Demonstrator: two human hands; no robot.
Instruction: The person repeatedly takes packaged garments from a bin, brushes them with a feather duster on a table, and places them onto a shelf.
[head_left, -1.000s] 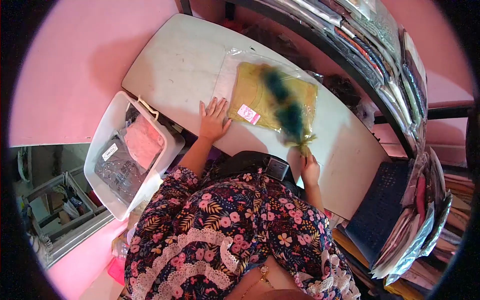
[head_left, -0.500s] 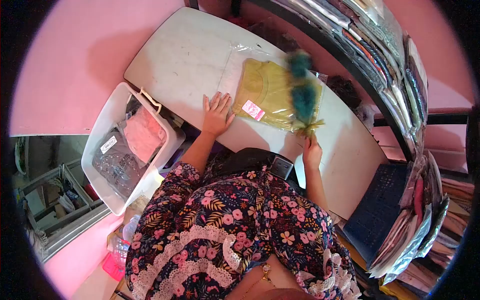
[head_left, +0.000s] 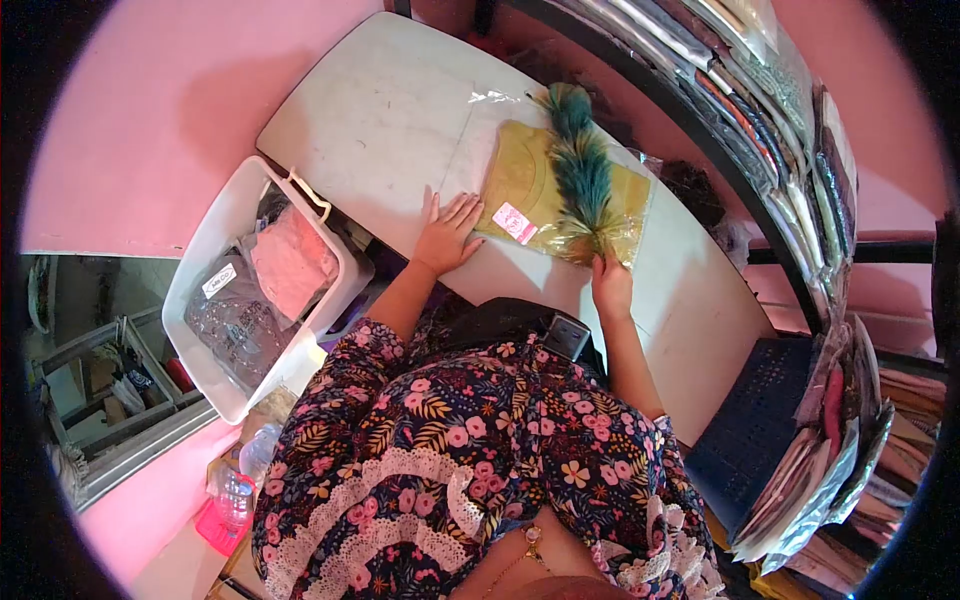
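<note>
A folded mustard-yellow garment in a clear plastic bag (head_left: 520, 175) lies on the white table (head_left: 370, 120), with a pink and white tag (head_left: 514, 223) near its lower left. My right hand (head_left: 612, 288) is closed around the base of a feather duster (head_left: 580, 175). Its green and yellow feathers stretch across the right half of the bag, away from me. Flat on the table, fingers spread, my left hand (head_left: 448, 235) rests at the bag's left edge, fingertips by the plastic.
A white plastic bin (head_left: 350, 275) with bagged grey and pink clothes stands at the left. Bagged garments (head_left: 790, 150) are packed on a curved rack along the right. A dark blue perforated basket (head_left: 755, 420) sits at the lower right.
The feather duster has swept left across the bag and is now sharp instead of blurred. My right hand has shifted slightly left with it; my left hand stays flat in nearly the same place.
</note>
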